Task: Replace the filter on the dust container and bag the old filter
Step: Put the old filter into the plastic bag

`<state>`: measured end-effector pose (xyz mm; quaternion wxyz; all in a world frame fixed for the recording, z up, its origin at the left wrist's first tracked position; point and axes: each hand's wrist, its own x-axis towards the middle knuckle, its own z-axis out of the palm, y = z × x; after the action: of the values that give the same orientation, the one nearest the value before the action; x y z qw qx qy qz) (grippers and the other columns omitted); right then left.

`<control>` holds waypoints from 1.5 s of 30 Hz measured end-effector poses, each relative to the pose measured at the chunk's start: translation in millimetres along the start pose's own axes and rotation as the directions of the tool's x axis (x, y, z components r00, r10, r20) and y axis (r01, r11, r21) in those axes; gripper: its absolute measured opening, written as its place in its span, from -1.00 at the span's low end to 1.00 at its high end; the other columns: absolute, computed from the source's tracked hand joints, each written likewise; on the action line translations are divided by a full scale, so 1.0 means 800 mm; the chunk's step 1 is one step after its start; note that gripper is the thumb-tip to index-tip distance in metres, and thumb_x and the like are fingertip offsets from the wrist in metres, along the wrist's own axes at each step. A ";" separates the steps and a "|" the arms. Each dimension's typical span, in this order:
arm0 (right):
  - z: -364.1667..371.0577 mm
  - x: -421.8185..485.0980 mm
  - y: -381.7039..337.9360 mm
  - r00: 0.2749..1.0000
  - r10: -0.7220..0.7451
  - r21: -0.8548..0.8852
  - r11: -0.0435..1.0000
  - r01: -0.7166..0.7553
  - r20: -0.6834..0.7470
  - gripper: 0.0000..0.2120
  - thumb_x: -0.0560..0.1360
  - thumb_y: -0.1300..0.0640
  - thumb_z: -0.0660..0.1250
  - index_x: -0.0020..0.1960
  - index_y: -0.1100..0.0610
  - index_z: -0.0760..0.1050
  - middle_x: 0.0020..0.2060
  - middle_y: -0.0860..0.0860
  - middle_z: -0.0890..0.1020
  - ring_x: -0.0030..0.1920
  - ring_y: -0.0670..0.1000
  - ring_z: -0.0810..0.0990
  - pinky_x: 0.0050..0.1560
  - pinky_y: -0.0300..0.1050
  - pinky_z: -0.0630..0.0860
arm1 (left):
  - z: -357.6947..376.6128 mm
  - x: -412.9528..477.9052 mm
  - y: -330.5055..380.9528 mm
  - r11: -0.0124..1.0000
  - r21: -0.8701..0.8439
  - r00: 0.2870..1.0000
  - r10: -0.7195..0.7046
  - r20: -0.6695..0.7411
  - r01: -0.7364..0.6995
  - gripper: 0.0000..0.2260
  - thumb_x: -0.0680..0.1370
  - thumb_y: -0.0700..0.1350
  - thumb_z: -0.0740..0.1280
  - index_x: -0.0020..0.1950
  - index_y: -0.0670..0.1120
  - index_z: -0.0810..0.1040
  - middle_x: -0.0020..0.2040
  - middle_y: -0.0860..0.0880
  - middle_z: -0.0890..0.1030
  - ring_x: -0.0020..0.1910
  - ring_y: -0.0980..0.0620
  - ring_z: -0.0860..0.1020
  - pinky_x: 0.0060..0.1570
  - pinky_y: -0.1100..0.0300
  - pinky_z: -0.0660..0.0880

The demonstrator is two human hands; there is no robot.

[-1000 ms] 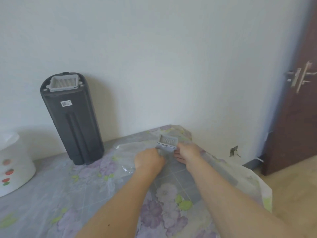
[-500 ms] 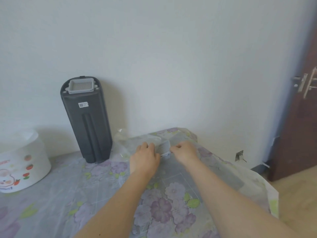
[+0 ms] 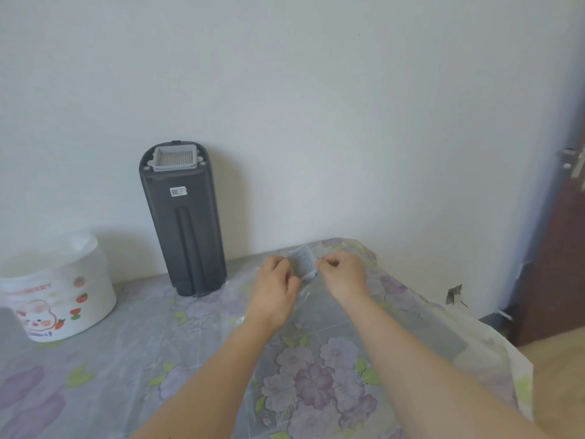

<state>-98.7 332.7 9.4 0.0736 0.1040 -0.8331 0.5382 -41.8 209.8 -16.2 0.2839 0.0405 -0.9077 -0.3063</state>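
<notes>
Pinching a clear bag (image 3: 304,291) holding the old filter (image 3: 303,264), left hand (image 3: 278,288) and right hand (image 3: 343,275) grips clamped, floral tablecloth (image 3: 158,359), white wall (image 3: 316,106).

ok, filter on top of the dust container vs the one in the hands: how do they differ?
The filter on the dust container is seated at the top of the upright grey dust container, untouched; the filter in the hands is held low over the table between left hand and right hand, among clear plastic. The seated one looks whiter, the held one greyer. Both are small, ribbed and rectangular.
</notes>
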 end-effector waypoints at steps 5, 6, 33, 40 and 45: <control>0.018 -0.003 -0.009 0.988 -0.055 -0.123 0.990 0.073 0.142 -0.77 0.42 0.22 0.33 -0.13 0.42 0.59 -0.10 0.31 0.66 -0.05 0.27 0.62 -0.10 0.03 0.56 | -0.005 -0.002 0.001 0.997 -0.075 0.993 0.009 -0.118 -0.018 -0.86 0.56 -0.22 0.15 -0.20 -0.10 0.34 0.10 -0.02 0.42 0.03 -0.04 0.43 -0.03 0.16 0.33; 0.018 -0.003 -0.011 0.985 -0.045 -0.147 0.987 0.070 0.167 -0.77 0.41 0.23 0.33 -0.11 0.43 0.58 -0.10 0.33 0.65 -0.10 0.27 0.63 -0.10 0.04 0.57 | -0.006 -0.003 0.000 0.996 -0.080 0.992 0.017 -0.125 -0.027 -0.86 0.57 -0.22 0.15 -0.20 -0.10 0.34 0.11 -0.01 0.41 0.05 -0.03 0.43 -0.03 0.17 0.32; 0.015 -0.013 -0.115 0.981 -0.195 0.109 0.975 0.194 0.000 -0.58 0.40 0.42 0.16 0.05 0.13 0.68 -0.03 0.03 0.73 0.01 0.02 0.67 0.18 -0.15 0.53 | -0.115 0.031 -0.030 0.680 -0.596 0.895 -0.411 0.172 0.427 -0.73 0.47 -0.18 0.38 0.16 -0.01 0.59 0.14 -0.05 0.62 0.22 -0.04 0.52 0.29 0.04 0.36; 0.012 -0.014 -0.134 0.996 -0.087 0.352 0.933 0.072 0.027 -0.64 0.40 0.40 0.23 -0.20 0.01 0.68 -0.21 -0.03 0.72 -0.18 -0.06 0.66 0.13 -0.02 0.60 | -0.126 0.024 -0.031 0.649 -0.635 0.908 -0.285 0.308 0.419 -0.55 0.41 -0.12 0.49 0.28 0.02 0.54 0.15 0.10 0.57 0.16 0.17 0.50 0.27 0.13 0.32; 0.009 -0.019 -0.140 0.998 -0.010 0.493 0.870 -0.019 0.056 -0.69 0.37 0.38 0.30 -0.25 0.00 0.65 -0.17 0.08 0.73 -0.13 0.04 0.67 0.10 -0.04 0.61 | -0.120 0.017 -0.028 0.727 -0.601 0.943 -0.281 0.180 0.332 -0.89 0.40 -0.20 0.50 -0.11 -0.08 0.65 -0.21 0.12 0.68 -0.27 0.29 0.61 -0.13 0.39 0.45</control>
<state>-56.2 283.2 101.6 0.0199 0.1328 -0.6703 0.7298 -3.6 137.0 40.0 0.1917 0.0817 -0.7456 -0.6330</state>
